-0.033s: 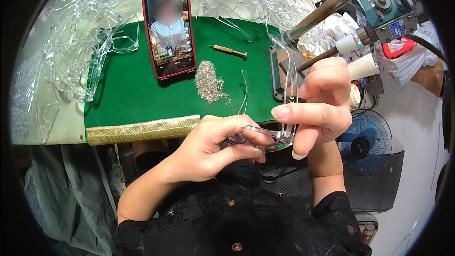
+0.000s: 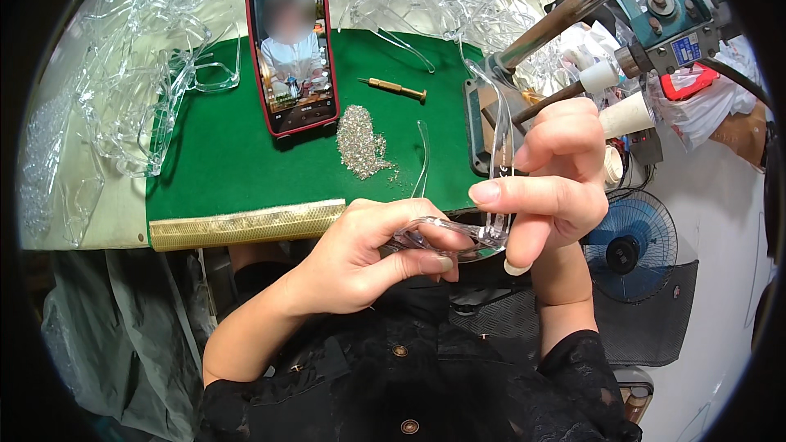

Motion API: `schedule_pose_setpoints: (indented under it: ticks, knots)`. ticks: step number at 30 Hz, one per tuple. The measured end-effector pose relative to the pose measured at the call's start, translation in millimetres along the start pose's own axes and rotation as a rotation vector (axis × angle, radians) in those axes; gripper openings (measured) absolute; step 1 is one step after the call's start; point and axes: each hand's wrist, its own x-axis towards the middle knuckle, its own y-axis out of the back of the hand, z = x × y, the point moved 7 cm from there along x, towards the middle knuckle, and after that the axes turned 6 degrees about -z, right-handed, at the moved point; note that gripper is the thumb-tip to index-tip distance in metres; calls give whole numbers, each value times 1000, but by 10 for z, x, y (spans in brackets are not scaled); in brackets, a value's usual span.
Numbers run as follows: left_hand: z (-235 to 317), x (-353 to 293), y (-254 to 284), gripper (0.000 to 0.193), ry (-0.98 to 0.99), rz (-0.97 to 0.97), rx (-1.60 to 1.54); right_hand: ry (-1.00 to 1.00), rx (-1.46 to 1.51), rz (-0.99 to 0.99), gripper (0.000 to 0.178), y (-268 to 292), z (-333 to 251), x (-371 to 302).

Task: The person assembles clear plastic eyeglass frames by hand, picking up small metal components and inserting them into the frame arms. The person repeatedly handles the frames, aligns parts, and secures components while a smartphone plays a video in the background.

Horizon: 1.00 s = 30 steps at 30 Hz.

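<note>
A clear plastic eyeglass frame is held above the near edge of the green mat. My left hand is closed round its front, thumb and fingers pinching the rim and hiding part of it. One temple arm rises from the hinge corner, with small dark print on it. My right hand closes on that arm just above the hinge, a finger lying across it. The other temple arm stands up beyond my left hand. Farther off lie a heap of tiny metal screws and a brass screwdriver.
A red-cased phone leans upright on the mat. Clear eyeglass frames pile along the back and left. A green bench press stands at the right, above a blue fan. A gold perforated strip runs along the front edge.
</note>
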Motion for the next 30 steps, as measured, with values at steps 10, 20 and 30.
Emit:
schedule_pose_setpoints:
  ticks: [10, 20, 30]
  knots:
    - [101, 236, 7, 15, -142, 107, 302, -204, -54, 129, 67, 254, 132, -174]
    - [-277, 1412, -81, 12, -230, 205, 352, -667, 106, 491, 40, 788, 505, -1144]
    - [-454, 1865, -211, 13, -233, 248, 376, -648, -128, 721, 24, 1658, 666, -936]
